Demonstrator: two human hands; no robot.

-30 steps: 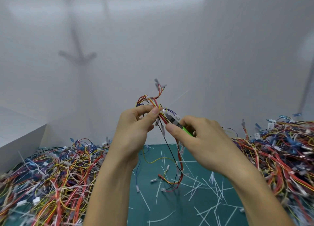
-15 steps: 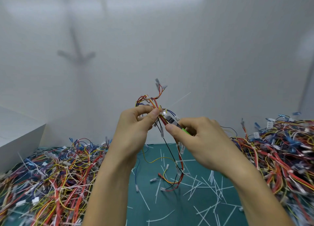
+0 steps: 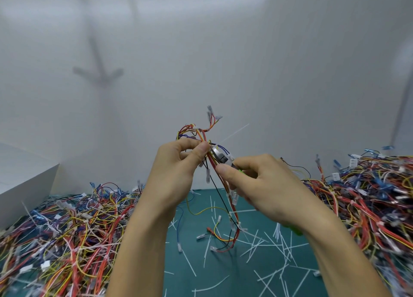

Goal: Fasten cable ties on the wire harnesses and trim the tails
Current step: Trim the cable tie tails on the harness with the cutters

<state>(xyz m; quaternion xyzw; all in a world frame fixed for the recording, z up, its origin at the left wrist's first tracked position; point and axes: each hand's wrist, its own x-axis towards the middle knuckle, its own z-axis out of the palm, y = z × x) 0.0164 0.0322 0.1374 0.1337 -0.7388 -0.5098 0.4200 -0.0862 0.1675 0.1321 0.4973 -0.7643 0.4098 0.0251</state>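
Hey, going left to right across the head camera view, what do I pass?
White box → left pile of wire harnesses → left hand pinching the held harness → cutters → right hand → right pile of wire harnesses.

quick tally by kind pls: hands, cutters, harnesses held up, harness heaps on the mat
hands: 2, left hand and right hand
cutters: 1, gripped in the right hand
held harness: 1, pinched by the left hand
harness heaps on the green mat: 2, left heap and right heap
total: 6
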